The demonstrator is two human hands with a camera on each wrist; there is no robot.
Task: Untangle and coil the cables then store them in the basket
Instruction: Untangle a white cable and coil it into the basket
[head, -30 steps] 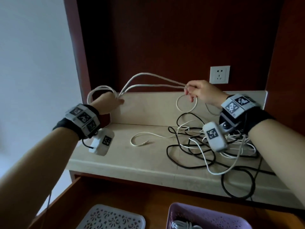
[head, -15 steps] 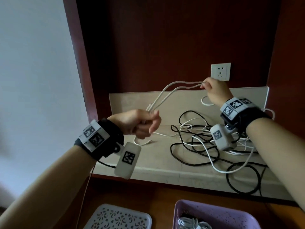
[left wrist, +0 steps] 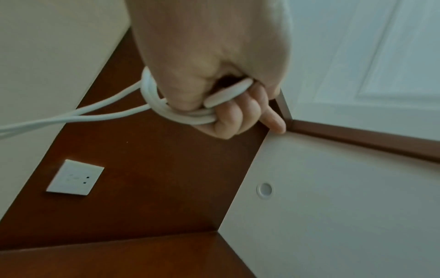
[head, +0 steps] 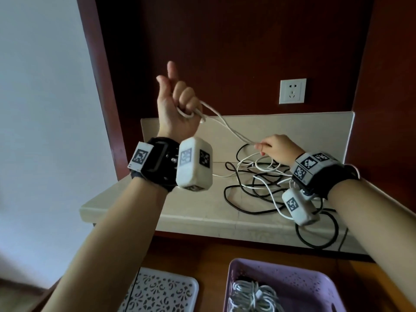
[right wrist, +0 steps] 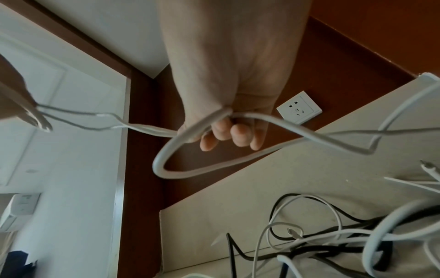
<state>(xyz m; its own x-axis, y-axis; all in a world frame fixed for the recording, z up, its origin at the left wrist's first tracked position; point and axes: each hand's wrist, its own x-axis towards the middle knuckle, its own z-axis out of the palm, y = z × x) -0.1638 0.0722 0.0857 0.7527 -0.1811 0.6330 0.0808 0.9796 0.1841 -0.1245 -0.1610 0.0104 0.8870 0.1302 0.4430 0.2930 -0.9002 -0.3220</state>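
White cable (head: 221,122) loops wrapped round the raised left hand (head: 177,109), its slack pinched by the right hand (head: 278,148) at four o'clock

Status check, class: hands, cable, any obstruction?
Left hand grips wound white cable. Right hand pinches its slack. Tangle on shelf ahead.

The white cable (left wrist: 152,97) looks like smooth, slightly glossy plastic. The black cables (head: 238,188) are matt. The bench (head: 198,206) is pale polished stone with a soft sheen. The back panel (head: 225,52) is dark red-brown varnished wood. The purple basket (head: 315,287) is perforated matt plastic, the socket (head: 292,91) smooth white plastic.
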